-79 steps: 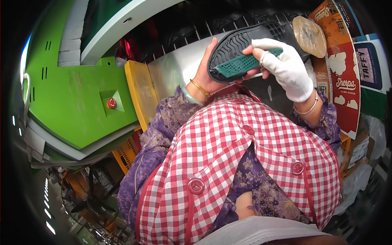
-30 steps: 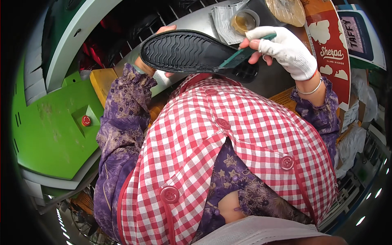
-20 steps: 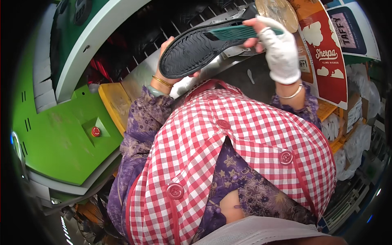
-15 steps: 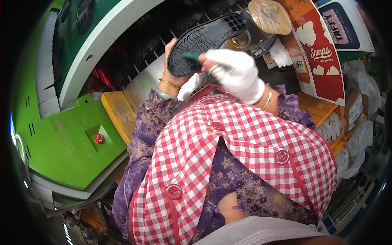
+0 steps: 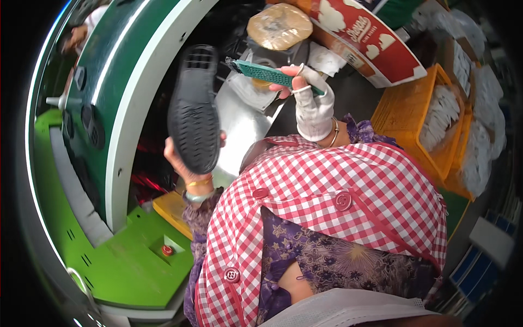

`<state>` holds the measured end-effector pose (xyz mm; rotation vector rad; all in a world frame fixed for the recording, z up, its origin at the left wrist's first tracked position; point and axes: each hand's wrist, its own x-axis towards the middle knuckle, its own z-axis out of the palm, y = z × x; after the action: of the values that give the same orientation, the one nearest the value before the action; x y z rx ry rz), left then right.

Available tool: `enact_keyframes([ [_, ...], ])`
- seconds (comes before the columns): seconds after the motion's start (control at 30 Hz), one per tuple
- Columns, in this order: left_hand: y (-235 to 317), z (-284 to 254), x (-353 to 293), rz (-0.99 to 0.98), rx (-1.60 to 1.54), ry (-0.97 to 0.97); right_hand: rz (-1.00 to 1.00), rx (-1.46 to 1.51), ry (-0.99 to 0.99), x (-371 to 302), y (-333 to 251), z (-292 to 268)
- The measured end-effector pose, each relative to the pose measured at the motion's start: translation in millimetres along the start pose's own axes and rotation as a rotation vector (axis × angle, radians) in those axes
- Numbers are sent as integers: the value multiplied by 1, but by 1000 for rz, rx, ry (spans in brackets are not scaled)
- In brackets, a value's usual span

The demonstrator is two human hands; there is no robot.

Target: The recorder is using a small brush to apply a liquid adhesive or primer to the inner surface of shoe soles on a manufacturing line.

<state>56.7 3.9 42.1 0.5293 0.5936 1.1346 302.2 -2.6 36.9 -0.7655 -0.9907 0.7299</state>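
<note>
A black shoe sole (image 5: pixel 195 111) stands nearly upright with its grooved tread toward me. My left hand (image 5: pixel 178 161) is closed around its lower end, the fingers mostly hidden behind it. In my right hand (image 5: pixel 314 106), which wears a white fingerless glove, a green brush (image 5: pixel 264 72) with a perforated handle is gripped between thumb and fingers. Its dark-bristled tip points left toward the sole, apart from it. Below the brush lies a crumpled whitish sheet (image 5: pixel 248 90) on a shiny metal surface (image 5: pixel 239 128).
A green machine (image 5: pixel 125 272) with a red button (image 5: pixel 167 250) fills the left; soles (image 5: pixel 90 122) lie on its dark green belt. A round, tan-covered container (image 5: pixel 279 26) stands ahead. To the right are a red printed carton (image 5: pixel 362 41) and yellow crates (image 5: pixel 406 109). Another person (image 5: pixel 81 32) shows at upper left.
The sole has swung upright and moved left and down. My right hand has drawn the brush off the tread, away to the right of the sole. My view has turned rightward.
</note>
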Motion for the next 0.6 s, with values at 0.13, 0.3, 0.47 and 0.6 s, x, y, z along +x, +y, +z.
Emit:
enact_keyframes([
  [0.13,58,45,41,165,-107,-377,91,-92,19,-23,11,-19],
  [0.3,149,62,164,244,-281,-290,161,-78,-16,-44,21,-4],
  [0.47,127,16,152,348,966,210,262,-102,135,-64,45,-18],
  [0.6,232,-111,138,408,2327,728,399,-103,153,-71,32,-19],
])
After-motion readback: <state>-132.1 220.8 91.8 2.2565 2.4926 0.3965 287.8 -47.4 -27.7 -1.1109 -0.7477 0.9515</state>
